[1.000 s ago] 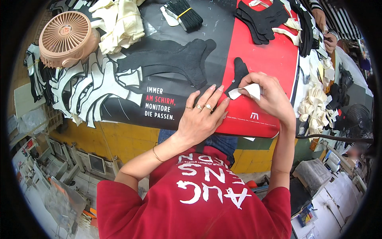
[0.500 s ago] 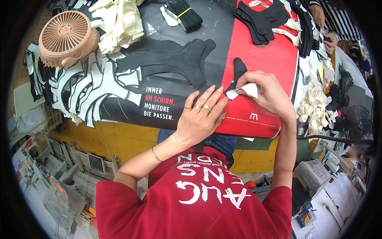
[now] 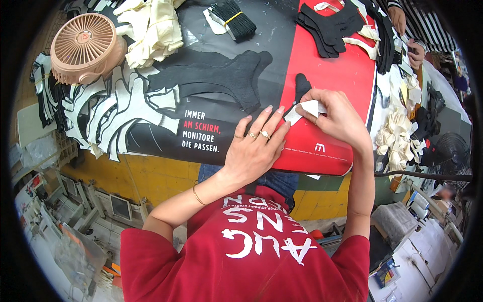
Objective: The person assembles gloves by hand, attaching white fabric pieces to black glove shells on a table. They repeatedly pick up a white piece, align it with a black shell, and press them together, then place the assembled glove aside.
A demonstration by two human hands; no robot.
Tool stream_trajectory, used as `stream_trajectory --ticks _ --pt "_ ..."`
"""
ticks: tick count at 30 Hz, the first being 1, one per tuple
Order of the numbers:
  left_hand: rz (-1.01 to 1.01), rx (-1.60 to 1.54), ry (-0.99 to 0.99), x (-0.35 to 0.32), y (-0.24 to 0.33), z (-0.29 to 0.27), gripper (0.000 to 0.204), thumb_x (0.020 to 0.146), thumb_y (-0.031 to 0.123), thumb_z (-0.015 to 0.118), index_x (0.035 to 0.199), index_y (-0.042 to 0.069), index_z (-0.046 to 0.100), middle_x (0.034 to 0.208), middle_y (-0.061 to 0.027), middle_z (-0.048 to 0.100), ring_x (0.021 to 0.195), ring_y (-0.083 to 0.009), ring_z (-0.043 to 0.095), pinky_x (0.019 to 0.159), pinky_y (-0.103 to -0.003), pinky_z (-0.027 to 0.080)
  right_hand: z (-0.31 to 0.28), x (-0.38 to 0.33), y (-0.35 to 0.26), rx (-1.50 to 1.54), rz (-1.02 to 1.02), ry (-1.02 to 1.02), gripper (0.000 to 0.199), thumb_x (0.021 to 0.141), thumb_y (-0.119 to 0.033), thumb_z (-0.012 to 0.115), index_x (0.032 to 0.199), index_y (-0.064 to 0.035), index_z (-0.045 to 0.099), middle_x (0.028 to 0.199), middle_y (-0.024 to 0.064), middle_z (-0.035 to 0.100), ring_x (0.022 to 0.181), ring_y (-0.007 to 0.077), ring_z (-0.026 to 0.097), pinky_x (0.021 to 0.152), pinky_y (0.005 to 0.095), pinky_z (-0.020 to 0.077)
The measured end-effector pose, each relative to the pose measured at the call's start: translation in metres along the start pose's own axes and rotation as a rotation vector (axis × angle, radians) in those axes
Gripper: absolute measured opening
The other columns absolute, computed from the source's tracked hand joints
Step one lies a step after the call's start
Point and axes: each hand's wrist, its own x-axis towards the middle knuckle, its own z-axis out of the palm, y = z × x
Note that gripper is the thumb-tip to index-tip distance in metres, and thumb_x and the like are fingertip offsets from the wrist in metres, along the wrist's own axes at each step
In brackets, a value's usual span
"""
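Observation:
My right hand (image 3: 334, 115) pinches a small white piece (image 3: 308, 107) between thumb and fingers over the red part of the sheet; I cannot make out whether it is paper or fabric. The narrow end of the white piece reaches to my left fingertips. Just beyond it, a narrow black cut piece (image 3: 302, 85) lies partly hidden by my right hand. My left hand (image 3: 255, 143) rests flat, palm down, fingers stretched, across the border of the black and red areas. Large black cut pieces (image 3: 216, 75) lie beyond my left hand.
White cut pieces (image 3: 133, 108) and a pink fan (image 3: 83, 45) stand at the left. Cream bundles (image 3: 153, 32), banded black strips (image 3: 236, 20) and stacked black pieces (image 3: 329, 27) are farther back. Another person's hands (image 3: 407, 35) are at the far right, near a cream pile (image 3: 400, 138).
The white piece has turned and shows more of its flat face. My right fingers have shifted slightly around it. My left hand stays almost where it was.

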Motion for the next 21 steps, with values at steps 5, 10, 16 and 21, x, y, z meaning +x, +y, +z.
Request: stream_trajectory --ticks 5,10,16,21 --pt "-0.002 -0.005 -0.003 -0.001 0.0 0.0 0.045 0.087 0.023 0.069 0.13 0.014 0.062 0.144 -0.0059 0.053 0.133 -0.0223 0.049 0.109 -0.043 0.031 0.005 -0.002 0.002 0.021 0.007 0.048 0.02 0.088 -0.017 0.074 0.091 0.0014 0.067 0.067 0.0115 0.064 0.058 0.0167 0.058 0.056 0.0319 0.0438" --pt "-0.007 -0.021 -0.008 -0.001 -0.001 -0.001 0.048 0.086 0.023 0.069 0.133 0.014 0.06 0.145 -0.0066 0.052 0.133 -0.0224 0.049 0.11 -0.042 0.031 0.008 -0.002 0.004 0.019 0.005 0.067 0.019 0.088 -0.016 0.073 0.092 0.0017 0.068 0.069 0.0135 0.065 0.059 0.0187 0.06 0.056 0.0329 0.0444" --pt "0.021 0.036 -0.038 0.0 0.001 -0.001 0.055 0.086 0.024 0.069 0.139 0.016 0.056 0.149 -0.0075 0.048 0.136 -0.023 0.045 0.108 -0.043 0.031 0.012 -0.004 0.006 -0.027 -0.051 0.128 0.018 0.087 -0.014 0.072 0.092 0.0026 0.068 0.069 0.0166 0.064 0.06 0.0241 0.06 0.057 0.0356 0.0447" --pt "0.012 0.054 -0.067 0.002 0.002 -0.002 0.054 0.087 0.024 0.067 0.139 0.016 0.056 0.151 -0.0086 0.046 0.137 -0.0237 0.043 0.107 -0.043 0.031 0.009 -0.006 0.002 -0.055 -0.065 0.121 0.02 0.086 -0.015 0.072 0.092 0.0033 0.068 0.068 0.0166 0.063 0.06 0.0247 0.06 0.057 0.0362 0.0444"
